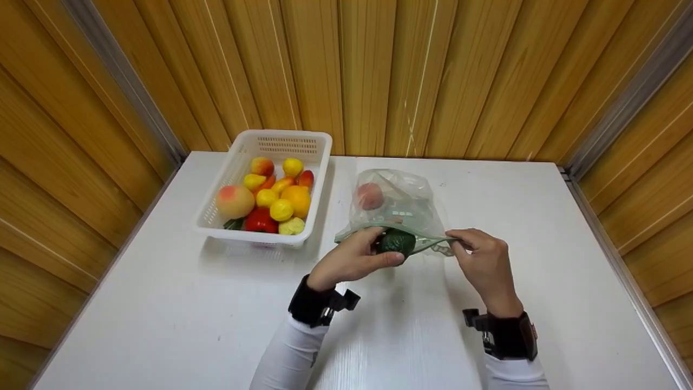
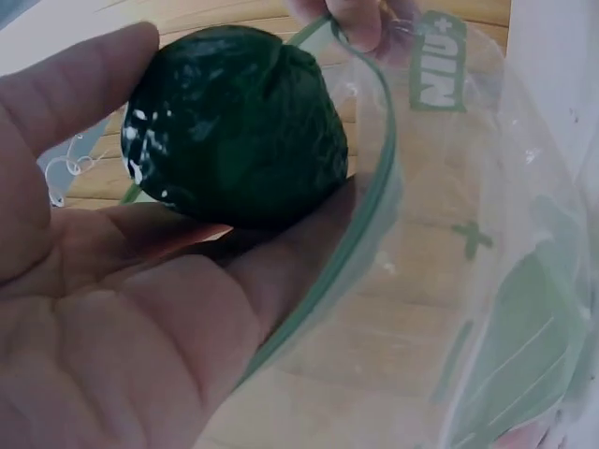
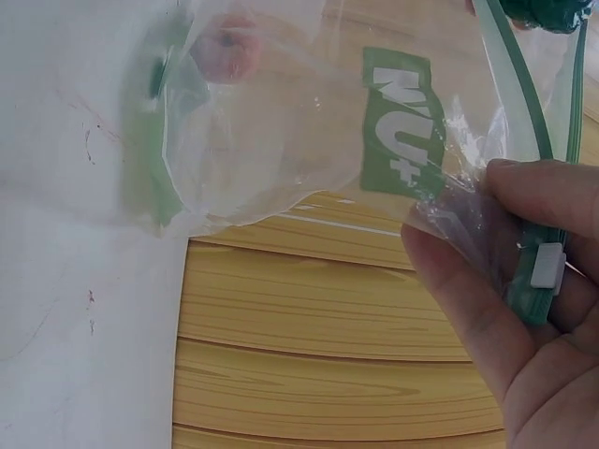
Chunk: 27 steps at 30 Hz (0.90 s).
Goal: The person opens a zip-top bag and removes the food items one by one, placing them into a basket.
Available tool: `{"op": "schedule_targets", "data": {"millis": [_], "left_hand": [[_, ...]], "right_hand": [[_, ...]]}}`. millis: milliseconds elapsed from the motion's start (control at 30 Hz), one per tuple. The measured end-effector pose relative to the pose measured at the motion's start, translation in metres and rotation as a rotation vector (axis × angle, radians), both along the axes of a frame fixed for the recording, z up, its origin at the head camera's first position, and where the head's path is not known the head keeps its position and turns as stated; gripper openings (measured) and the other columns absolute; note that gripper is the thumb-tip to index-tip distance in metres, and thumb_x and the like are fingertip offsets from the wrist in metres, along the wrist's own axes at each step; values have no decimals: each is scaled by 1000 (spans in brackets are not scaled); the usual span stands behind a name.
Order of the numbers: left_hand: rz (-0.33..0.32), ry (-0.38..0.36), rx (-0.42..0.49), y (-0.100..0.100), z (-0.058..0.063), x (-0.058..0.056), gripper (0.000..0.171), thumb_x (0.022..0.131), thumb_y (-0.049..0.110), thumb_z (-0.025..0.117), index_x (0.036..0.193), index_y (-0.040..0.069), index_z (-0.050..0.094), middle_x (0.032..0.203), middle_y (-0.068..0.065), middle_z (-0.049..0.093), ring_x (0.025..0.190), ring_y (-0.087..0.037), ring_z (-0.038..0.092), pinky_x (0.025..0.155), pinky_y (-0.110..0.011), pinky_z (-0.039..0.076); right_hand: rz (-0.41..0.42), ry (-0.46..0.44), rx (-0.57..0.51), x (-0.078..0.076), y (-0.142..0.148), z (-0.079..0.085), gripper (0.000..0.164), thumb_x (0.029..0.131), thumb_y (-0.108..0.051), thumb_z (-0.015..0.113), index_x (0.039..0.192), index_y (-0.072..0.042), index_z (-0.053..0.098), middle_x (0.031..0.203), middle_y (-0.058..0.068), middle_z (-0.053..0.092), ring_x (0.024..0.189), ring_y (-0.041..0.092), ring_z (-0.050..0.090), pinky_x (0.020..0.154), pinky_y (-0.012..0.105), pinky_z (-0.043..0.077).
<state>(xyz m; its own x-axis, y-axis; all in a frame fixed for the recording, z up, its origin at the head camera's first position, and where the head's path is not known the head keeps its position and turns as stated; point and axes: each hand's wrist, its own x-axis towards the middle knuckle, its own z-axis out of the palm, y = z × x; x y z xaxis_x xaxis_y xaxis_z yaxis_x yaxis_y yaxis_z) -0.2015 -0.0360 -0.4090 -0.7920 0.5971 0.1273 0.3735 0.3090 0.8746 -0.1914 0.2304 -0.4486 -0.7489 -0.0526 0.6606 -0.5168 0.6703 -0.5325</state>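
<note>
My left hand (image 1: pixel 357 253) holds a dark green, wrinkled round fruit (image 1: pixel 398 242) between thumb and fingers at the mouth of a clear zip bag (image 1: pixel 403 208). In the left wrist view the fruit (image 2: pixel 239 131) sits against the fingers, which reach inside the bag's green-edged opening (image 2: pixel 374 206). My right hand (image 1: pixel 484 265) pinches the right end of that opening, beside a white slider (image 3: pixel 547 266) seen in the right wrist view. A reddish peach-like fruit (image 1: pixel 370 196) lies inside the bag, toward its far left.
Left of the bag stands a white plastic basket (image 1: pixel 323 184) of mixed fruit and vegetables, among them a large peach (image 1: pixel 235 201), a red pepper (image 1: pixel 261 221) and an orange (image 1: pixel 296 200). Wood-patterned panels (image 1: pixel 368 76) rise behind the white table (image 1: pixel 162 303).
</note>
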Motion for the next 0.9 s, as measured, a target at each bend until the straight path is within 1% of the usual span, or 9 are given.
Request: {"op": "schedule_targets", "data": {"millis": [100, 200, 267, 367, 433, 533, 667, 800, 900], "left_hand": [[-11, 68, -69, -2, 5, 5, 51, 96, 33, 74, 140, 11, 59, 119, 0, 67, 102, -12, 57, 94, -29, 48], [-29, 122, -98, -2, 9, 8, 57, 95, 34, 76, 143, 9, 58, 124, -1, 67, 104, -12, 59, 97, -28, 48], [-32, 127, -104, -4, 11, 10, 61, 93, 34, 78, 144, 7, 58, 125, -3, 68, 103, -13, 60, 96, -27, 49], [-15, 96, -95, -7, 13, 12, 64, 91, 33, 80, 144, 6, 59, 120, -3, 70, 100, -14, 62, 92, -29, 52], [-5, 72, -73, -9, 15, 14, 64, 90, 34, 81, 143, 7, 60, 117, -2, 71, 97, -15, 62, 90, -33, 54], [11, 53, -38, -14, 17, 16, 61, 90, 33, 81, 142, 9, 61, 112, -2, 72, 95, -14, 63, 86, -33, 55], [27, 67, 12, -20, 22, 18, 58, 91, 29, 81, 141, 7, 62, 114, -4, 72, 94, -13, 63, 82, -27, 54], [56, 78, 77, -29, 25, 20, 55, 91, 25, 81, 139, 5, 63, 116, -7, 72, 95, -14, 64, 82, -28, 56], [87, 71, 139, -38, 27, 20, 57, 91, 27, 81, 140, 5, 62, 119, -9, 71, 97, -17, 65, 85, -30, 56]], "right_hand": [[0, -12, 1, 0, 0, 1, 24, 81, 19, 71, 96, 3, 80, 90, 13, 78, 78, 30, 76, 74, -2, 41], [-5, -15, 2, 0, 1, 2, 23, 80, 19, 72, 96, 3, 80, 90, 14, 78, 78, 30, 76, 74, -2, 40], [-7, -19, 2, 0, 1, 1, 24, 80, 19, 72, 96, 3, 80, 90, 14, 78, 78, 29, 76, 74, -2, 40], [-3, -28, -5, 0, -1, 1, 24, 81, 19, 70, 96, 3, 80, 90, 14, 78, 77, 30, 76, 73, -2, 40], [-3, -34, -11, 0, -2, 0, 24, 81, 18, 70, 96, 3, 80, 90, 14, 78, 77, 30, 76, 73, -2, 40], [2, -37, -18, 0, -2, 1, 24, 81, 18, 70, 96, 3, 80, 90, 15, 78, 77, 31, 76, 73, -2, 41], [7, -35, -18, 1, -2, 1, 24, 81, 18, 71, 96, 3, 80, 90, 15, 78, 77, 31, 76, 73, -2, 41], [8, -44, -19, 1, -2, 1, 24, 81, 18, 71, 96, 3, 80, 90, 14, 78, 77, 30, 76, 72, -1, 41], [13, -49, -29, 1, -3, 1, 24, 81, 18, 70, 97, 3, 80, 90, 14, 78, 78, 30, 76, 72, -1, 42]]}}
